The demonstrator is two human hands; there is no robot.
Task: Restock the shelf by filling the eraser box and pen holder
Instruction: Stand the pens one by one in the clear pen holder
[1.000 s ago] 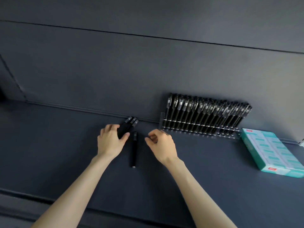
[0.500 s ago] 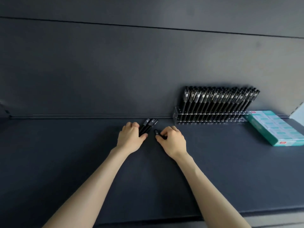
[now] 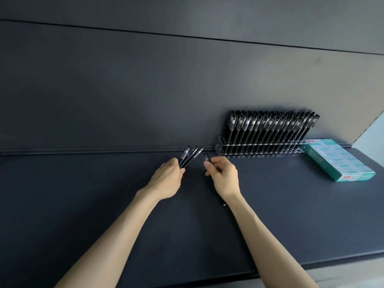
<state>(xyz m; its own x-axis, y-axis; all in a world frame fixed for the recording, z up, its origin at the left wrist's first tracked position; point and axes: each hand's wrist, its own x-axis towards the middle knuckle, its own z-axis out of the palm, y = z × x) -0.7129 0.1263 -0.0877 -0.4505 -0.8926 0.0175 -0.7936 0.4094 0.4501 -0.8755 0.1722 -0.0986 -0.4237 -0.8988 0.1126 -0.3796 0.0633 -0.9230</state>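
Pen trio in left hand (lone pen in right hand)

Left arm and right arm reach forward. Left hand grips three pens jutting past its fingers; right hand pinches one pen at its fingertips.

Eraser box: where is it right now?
Head view, far right of the shelf: the teal eraser box lies flat just right of the clear pen holder, apart from the left hand and right hand, which hold black pens near the middle.
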